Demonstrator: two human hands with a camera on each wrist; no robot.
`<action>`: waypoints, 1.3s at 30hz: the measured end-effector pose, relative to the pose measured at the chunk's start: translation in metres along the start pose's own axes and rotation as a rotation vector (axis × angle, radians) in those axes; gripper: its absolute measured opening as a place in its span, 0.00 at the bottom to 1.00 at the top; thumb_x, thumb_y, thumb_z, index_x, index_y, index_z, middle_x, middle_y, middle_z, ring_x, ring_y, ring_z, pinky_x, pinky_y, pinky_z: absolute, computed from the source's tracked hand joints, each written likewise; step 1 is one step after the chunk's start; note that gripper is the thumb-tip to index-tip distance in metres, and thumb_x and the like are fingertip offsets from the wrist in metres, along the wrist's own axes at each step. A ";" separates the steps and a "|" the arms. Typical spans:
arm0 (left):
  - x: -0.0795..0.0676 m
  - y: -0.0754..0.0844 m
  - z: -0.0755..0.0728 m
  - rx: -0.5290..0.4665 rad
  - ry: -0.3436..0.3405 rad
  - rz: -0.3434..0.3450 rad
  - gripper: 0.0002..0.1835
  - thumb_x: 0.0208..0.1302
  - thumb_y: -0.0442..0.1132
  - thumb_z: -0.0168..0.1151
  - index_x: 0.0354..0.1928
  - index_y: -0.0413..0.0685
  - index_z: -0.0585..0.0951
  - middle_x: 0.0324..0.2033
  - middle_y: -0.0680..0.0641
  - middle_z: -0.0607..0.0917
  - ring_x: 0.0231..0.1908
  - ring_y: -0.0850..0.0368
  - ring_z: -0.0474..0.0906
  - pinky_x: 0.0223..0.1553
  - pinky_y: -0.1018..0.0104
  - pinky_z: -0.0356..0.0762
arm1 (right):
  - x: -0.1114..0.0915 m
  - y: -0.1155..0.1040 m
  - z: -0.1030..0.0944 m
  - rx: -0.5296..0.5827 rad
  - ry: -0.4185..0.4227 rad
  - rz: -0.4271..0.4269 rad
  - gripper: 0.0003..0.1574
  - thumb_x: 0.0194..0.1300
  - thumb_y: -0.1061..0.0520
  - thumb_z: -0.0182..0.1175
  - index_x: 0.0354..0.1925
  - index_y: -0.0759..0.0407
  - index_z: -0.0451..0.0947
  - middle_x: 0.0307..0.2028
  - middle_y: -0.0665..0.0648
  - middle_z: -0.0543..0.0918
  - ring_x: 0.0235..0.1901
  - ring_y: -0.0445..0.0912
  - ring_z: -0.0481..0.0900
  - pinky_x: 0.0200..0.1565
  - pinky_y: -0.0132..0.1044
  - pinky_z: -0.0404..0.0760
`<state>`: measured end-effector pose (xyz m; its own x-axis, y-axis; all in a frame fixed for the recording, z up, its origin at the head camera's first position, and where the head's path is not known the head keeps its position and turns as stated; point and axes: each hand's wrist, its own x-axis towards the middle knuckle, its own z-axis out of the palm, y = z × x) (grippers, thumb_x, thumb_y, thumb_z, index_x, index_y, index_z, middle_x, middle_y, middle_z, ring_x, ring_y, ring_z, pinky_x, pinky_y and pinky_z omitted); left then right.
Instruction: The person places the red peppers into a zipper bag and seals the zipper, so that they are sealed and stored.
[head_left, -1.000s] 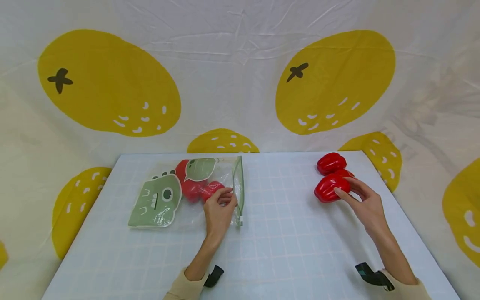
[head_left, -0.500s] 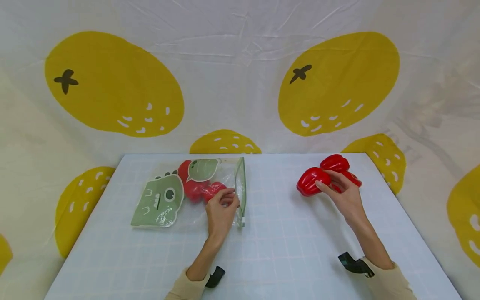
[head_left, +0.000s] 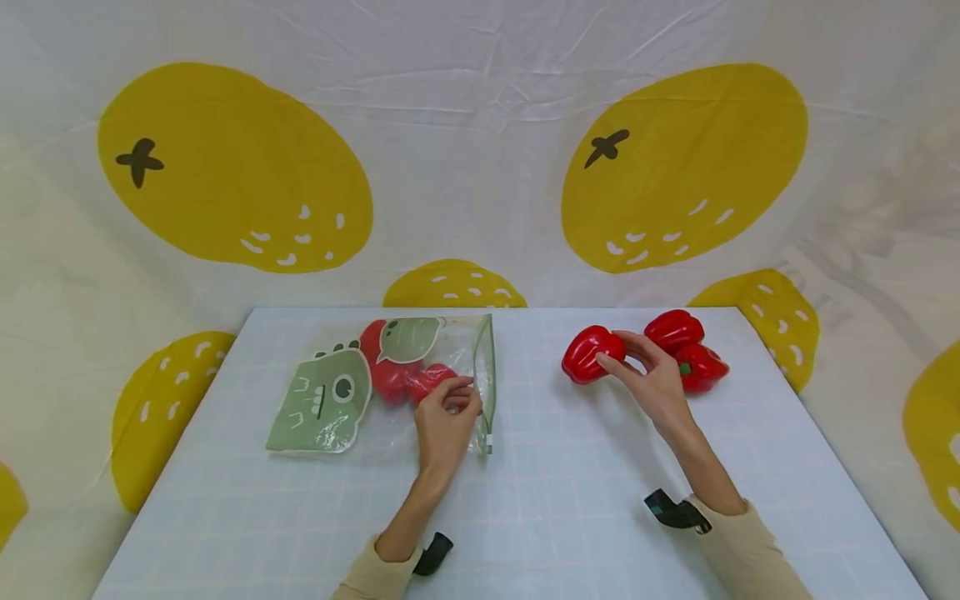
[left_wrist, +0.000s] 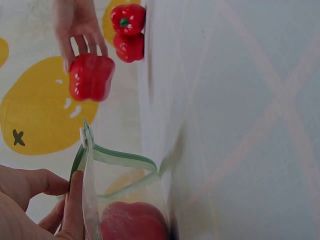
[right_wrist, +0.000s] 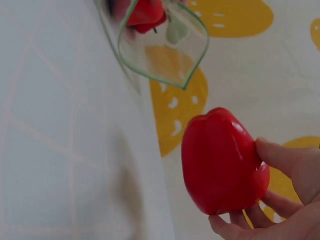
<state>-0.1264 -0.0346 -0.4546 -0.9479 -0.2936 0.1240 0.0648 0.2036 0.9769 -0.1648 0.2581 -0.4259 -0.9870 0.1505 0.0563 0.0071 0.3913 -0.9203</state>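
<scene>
Red bell pepper (head_left: 592, 354), one, glossy: located in the fingers of the right hand (head_left: 656, 383), raised clear of the worktop (head_left: 540, 517). Thumb to one flank, remaining fingers to the other, spread to about the pepper's own breadth; grip firm on the side nearest the hand, the far side exposed.

Clear bag with green dinosaur print (head_left: 318, 408), one: well to the left of the right fingers, lying on the worktop. The left hand (head_left: 444, 421) pinches its film at the mouth, thumb and forefinger drawn together at the green rim. Mouth gaping, turned toward the right hand; white slider (head_left: 489, 442) on the rim, just beyond the left fingers and nearer the person.

Bag contents, red and lobed (head_left: 390, 385): inside, immediately left of and beyond the left fingers (count uncertain, print and film covering part).

Loose red peppers, two: beyond and to the right of the right fingers, touching one another. Farther pepper (head_left: 673, 330) on its side; nearer pepper (head_left: 701, 368) with green stem turned toward the right hand.

Beige sleeves (head_left: 750, 550), two, each with a black wrist strap (head_left: 678, 512): behind the fingers, toward the person.

Pale backdrop (head_left: 480, 192) with yellow fruit print: past the worktop, farthest from the fingers.
</scene>
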 end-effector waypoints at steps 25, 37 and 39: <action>0.000 0.001 0.001 0.051 -0.003 -0.007 0.12 0.62 0.33 0.72 0.48 0.43 0.88 0.35 0.47 0.88 0.32 0.56 0.85 0.39 0.69 0.86 | 0.015 -0.016 0.074 0.167 -0.068 -0.012 0.40 0.65 0.46 0.72 0.70 0.56 0.71 0.66 0.57 0.75 0.66 0.51 0.71 0.66 0.47 0.75; 0.000 0.001 0.001 0.060 -0.001 0.003 0.13 0.61 0.32 0.73 0.48 0.43 0.88 0.36 0.47 0.89 0.32 0.55 0.86 0.40 0.68 0.86 | 0.016 -0.019 0.110 0.211 -0.063 -0.045 0.37 0.63 0.49 0.73 0.66 0.56 0.73 0.63 0.56 0.77 0.63 0.52 0.73 0.63 0.48 0.78; -0.001 0.001 0.001 0.062 -0.002 0.007 0.13 0.61 0.32 0.73 0.48 0.43 0.88 0.35 0.47 0.89 0.31 0.55 0.86 0.40 0.67 0.86 | 0.016 -0.018 0.115 0.213 -0.072 -0.043 0.37 0.63 0.50 0.73 0.66 0.57 0.73 0.64 0.57 0.76 0.63 0.52 0.73 0.63 0.49 0.78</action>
<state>-0.1262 -0.0331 -0.4537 -0.9480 -0.2904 0.1307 0.0522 0.2631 0.9634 -0.1989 0.1486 -0.4526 -0.9946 0.0696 0.0769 -0.0621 0.1946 -0.9789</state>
